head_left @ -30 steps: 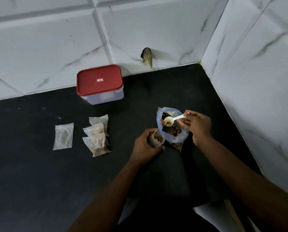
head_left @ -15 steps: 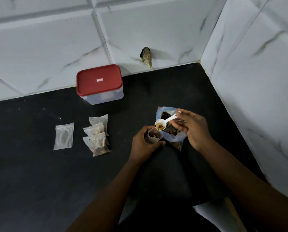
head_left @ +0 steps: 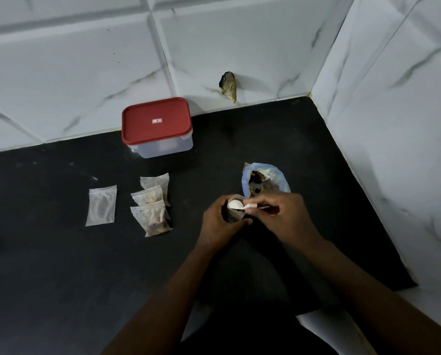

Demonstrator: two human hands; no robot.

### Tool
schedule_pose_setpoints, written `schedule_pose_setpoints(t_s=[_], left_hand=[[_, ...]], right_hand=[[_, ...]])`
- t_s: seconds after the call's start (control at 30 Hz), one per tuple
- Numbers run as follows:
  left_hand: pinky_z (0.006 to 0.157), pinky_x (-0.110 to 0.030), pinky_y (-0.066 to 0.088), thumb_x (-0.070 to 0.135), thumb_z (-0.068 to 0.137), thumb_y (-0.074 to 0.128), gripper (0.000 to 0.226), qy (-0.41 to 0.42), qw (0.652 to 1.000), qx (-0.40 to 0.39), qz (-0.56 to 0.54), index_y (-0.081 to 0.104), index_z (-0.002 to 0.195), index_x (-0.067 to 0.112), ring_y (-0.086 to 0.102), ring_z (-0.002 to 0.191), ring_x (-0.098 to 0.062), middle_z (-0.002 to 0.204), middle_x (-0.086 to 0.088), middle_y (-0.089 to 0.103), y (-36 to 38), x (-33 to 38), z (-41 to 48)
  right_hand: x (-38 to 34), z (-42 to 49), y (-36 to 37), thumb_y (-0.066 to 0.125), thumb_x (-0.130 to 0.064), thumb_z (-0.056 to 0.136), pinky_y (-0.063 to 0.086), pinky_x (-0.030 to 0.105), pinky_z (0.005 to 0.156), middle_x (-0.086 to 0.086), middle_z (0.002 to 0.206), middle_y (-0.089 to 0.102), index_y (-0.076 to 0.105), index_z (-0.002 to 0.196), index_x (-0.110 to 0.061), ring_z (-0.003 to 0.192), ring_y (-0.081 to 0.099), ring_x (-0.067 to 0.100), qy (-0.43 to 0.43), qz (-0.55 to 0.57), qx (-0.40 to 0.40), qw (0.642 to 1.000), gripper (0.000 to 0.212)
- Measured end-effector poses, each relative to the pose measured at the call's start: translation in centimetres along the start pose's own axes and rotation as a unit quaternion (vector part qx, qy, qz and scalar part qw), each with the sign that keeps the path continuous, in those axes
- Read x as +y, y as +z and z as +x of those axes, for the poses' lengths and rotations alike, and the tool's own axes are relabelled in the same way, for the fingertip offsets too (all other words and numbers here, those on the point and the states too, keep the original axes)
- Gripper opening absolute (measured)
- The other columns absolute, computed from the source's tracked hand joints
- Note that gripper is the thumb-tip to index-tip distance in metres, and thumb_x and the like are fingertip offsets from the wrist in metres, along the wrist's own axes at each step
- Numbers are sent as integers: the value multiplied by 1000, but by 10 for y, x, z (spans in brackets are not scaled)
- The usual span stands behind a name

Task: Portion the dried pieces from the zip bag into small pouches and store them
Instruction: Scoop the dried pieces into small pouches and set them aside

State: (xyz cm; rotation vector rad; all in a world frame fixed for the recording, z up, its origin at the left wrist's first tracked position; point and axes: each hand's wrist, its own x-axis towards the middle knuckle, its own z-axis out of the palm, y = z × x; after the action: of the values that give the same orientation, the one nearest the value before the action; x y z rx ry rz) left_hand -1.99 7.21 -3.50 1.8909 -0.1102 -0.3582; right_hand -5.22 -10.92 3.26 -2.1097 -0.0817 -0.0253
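An open zip bag (head_left: 273, 179) with brown dried pieces stands on the black counter (head_left: 60, 265). Just in front of it my left hand (head_left: 220, 222) grips a small clear pouch (head_left: 233, 216), mouth up. My right hand (head_left: 286, 216) pinches the handle of a white measuring spoon (head_left: 236, 204), whose bowl is turned over at the pouch's mouth. Three filled pouches (head_left: 154, 204) lie overlapping to the left, and a flat, nearly empty pouch (head_left: 101, 205) lies further left.
A clear plastic box with a red lid (head_left: 156, 124) stands against the back wall. White marbled tiles close in the back and right. A dark lump (head_left: 229, 85) sticks to the back wall. Pale cloth (head_left: 324, 326) shows at the counter's near edge.
The spoon left the zip bag carrying pieces, moved down-left to the pouch and tipped over its mouth. My left hand kept holding the pouch.
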Motion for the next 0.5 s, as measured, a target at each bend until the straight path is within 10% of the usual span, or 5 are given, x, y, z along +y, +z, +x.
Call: schedule_pose_setpoints(t_s=[0.3, 0.5], left_hand=[[89, -14, 51, 16, 73, 91, 58, -6, 1000, -4, 24, 61, 118, 36, 63, 110, 8, 115, 17, 68, -3, -5, 0], [91, -16, 53, 16, 73, 92, 58, -18, 999, -18, 22, 62, 117, 39, 64, 109, 6, 116, 16, 69, -5, -5, 2]], right_hand=[[16, -34, -1, 78, -4, 85, 57, 24, 94, -2, 110, 77, 78, 104, -12, 106, 69, 0, -121, -58, 5, 991, 20], [4, -35, -1, 77, -4, 85, 60, 28, 86, -4, 100, 79, 77, 100, -14, 97, 75, 10, 142, 170, 117, 968, 18]])
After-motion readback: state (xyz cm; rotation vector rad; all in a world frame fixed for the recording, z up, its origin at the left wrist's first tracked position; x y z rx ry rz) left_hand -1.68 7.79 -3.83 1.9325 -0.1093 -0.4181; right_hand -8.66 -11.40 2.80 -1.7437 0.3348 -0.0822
